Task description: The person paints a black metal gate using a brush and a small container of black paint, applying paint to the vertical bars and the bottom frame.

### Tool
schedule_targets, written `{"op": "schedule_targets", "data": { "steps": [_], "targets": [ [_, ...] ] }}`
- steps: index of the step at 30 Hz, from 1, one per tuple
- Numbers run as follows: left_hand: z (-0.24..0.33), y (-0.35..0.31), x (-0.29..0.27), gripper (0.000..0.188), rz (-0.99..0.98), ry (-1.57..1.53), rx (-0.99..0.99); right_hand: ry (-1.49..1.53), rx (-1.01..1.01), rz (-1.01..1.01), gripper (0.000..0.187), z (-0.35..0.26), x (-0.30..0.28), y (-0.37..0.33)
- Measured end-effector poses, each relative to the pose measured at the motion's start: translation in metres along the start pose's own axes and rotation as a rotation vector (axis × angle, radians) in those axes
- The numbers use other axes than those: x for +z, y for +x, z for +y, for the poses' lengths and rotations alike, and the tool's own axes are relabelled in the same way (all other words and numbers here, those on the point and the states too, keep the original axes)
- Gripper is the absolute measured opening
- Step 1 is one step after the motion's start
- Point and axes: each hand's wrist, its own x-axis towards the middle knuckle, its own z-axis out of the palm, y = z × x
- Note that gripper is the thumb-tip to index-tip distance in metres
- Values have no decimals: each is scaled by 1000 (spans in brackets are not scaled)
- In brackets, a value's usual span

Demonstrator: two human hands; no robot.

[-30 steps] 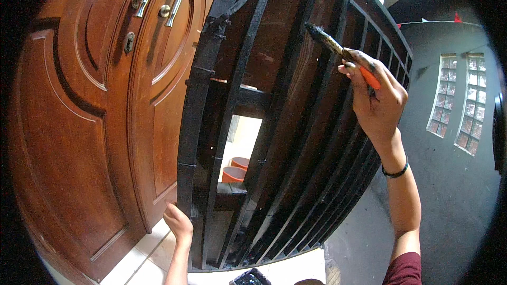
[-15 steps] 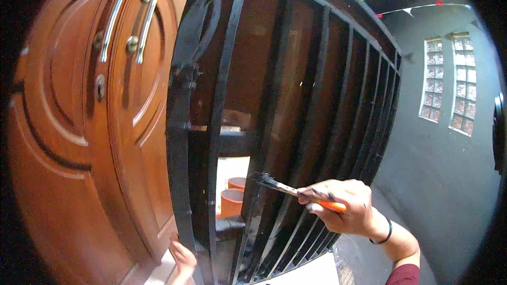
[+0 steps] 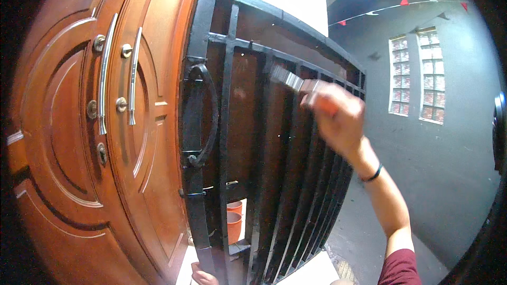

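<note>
My right hand (image 3: 338,113) is closed round the handle of a paintbrush (image 3: 288,78), raised in front of the upper part of a black metal gate (image 3: 229,142). The brush's dark bristles point left toward the vertical bars; motion blurs them, and I cannot tell whether they touch. A curved black pull handle (image 3: 214,113) stands on the gate's left post. Low at the bottom edge, my left hand (image 3: 203,275) shows only in part, fingers curled, beside the foot of that post. Whatever it holds, if anything, is hidden.
Brown wooden double doors (image 3: 60,126) with long metal handles stand on the left. Orange pots (image 3: 234,227) show through a gap low in the gate. A grey wall (image 3: 459,163) with glass-block windows (image 3: 431,76) is on the right, under a string of small flags (image 3: 404,1).
My right hand has lifted the paintbrush from the gate's lower part to near its top. The view has tilted upward, and my left hand now sits lower in it, nearer the post.
</note>
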Motion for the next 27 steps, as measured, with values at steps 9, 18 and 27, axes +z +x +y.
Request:
{"op": "schedule_targets", "data": {
  "steps": [9, 18, 27],
  "targets": [
    [54, 7, -6, 34, 234, -41, 266, 485, 496, 10, 15, -44, -31, -43],
    [-67, 11, -1, 67, 166, 216, 23, 227, 29, -106, 23, -62, -5, -68],
    [21, 37, 2, 52, 175, 176, -151, 477, 1933, 347, 35, -220, -147, -353]
  ]
}}
